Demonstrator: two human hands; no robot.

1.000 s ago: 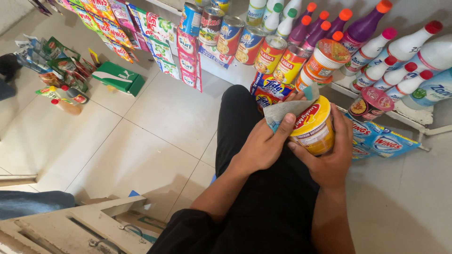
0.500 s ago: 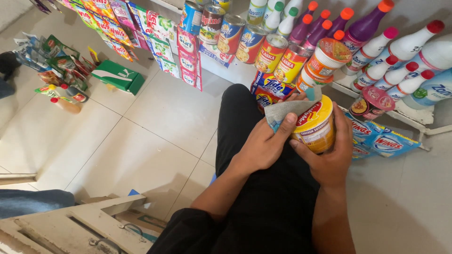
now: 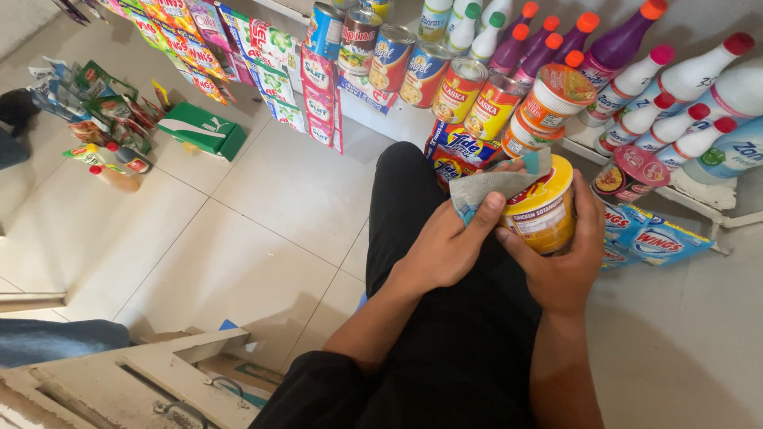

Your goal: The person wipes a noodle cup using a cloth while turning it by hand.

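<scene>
My right hand grips a yellow instant-noodle cup from below, held over my black-trousered knee. With my left hand I press a grey cloth against the cup's left side and rim. Both hands sit just in front of a low white shelf stocked with goods.
On the shelf stand tins, more noodle cups, purple bottles and white bottles. Detergent packets hang below. Sachet strips hang at left. A green box and snack packs lie on the tiled floor.
</scene>
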